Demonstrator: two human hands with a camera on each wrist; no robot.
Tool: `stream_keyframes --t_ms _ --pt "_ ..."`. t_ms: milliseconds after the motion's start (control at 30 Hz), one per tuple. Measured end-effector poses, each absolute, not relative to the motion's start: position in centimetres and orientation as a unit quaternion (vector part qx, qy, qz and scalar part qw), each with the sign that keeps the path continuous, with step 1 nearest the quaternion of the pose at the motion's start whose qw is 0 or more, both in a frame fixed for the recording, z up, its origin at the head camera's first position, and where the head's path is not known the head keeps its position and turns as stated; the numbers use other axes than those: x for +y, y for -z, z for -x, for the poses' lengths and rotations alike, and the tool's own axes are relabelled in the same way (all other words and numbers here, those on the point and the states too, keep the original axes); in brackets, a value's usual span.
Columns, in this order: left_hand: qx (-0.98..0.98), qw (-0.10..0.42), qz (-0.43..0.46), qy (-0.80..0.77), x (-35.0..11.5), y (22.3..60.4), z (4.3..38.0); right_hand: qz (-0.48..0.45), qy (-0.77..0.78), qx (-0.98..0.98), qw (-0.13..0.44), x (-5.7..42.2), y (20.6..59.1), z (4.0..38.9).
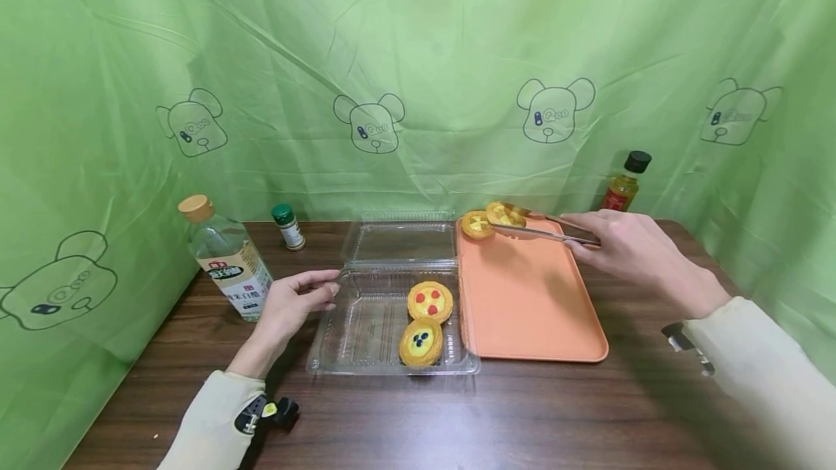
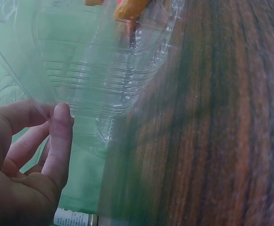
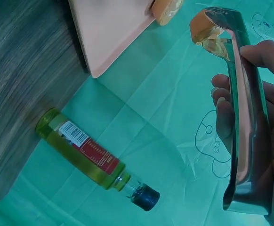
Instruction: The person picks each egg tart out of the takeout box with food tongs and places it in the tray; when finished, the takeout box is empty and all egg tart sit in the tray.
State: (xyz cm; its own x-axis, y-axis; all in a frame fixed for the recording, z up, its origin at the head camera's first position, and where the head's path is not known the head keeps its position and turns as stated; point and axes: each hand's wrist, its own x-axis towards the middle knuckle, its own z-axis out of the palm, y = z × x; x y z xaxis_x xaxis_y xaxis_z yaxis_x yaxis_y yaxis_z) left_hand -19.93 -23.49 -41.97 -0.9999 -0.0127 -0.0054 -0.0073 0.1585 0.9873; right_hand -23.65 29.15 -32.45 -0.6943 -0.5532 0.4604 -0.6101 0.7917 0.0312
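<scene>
My left hand (image 1: 287, 304) pinches the left rim of an open clear plastic clamshell box (image 1: 355, 328) between thumb and fingers. Inside its right side lie a tart with red dots (image 1: 429, 302) and a tart with dark berries (image 1: 421, 341). In my right hand (image 1: 630, 246) are metal tongs (image 3: 247, 141), whose tips grip a tart (image 3: 200, 28) over the far left corner of the orange tray (image 1: 532, 303). Another tart with pale yellow pieces (image 1: 477, 225) sits in that corner, right beside the gripped one.
A large vinegar bottle (image 1: 228, 267) stands left of my left hand. Behind it is a small green-capped shaker (image 1: 289, 227). An oil bottle (image 1: 620, 191) stands at the back right. Green curtain (image 1: 444, 35) walls enclose the dark wooden table (image 1: 366, 419).
</scene>
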Motion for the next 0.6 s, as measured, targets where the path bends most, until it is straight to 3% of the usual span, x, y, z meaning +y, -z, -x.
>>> stream_keyframes --t_ms 600 --pt "-0.763 -0.004 -0.016 0.647 -23.44 41.77 19.74 -0.263 -0.072 -0.944 0.186 30.05 32.71 24.40"
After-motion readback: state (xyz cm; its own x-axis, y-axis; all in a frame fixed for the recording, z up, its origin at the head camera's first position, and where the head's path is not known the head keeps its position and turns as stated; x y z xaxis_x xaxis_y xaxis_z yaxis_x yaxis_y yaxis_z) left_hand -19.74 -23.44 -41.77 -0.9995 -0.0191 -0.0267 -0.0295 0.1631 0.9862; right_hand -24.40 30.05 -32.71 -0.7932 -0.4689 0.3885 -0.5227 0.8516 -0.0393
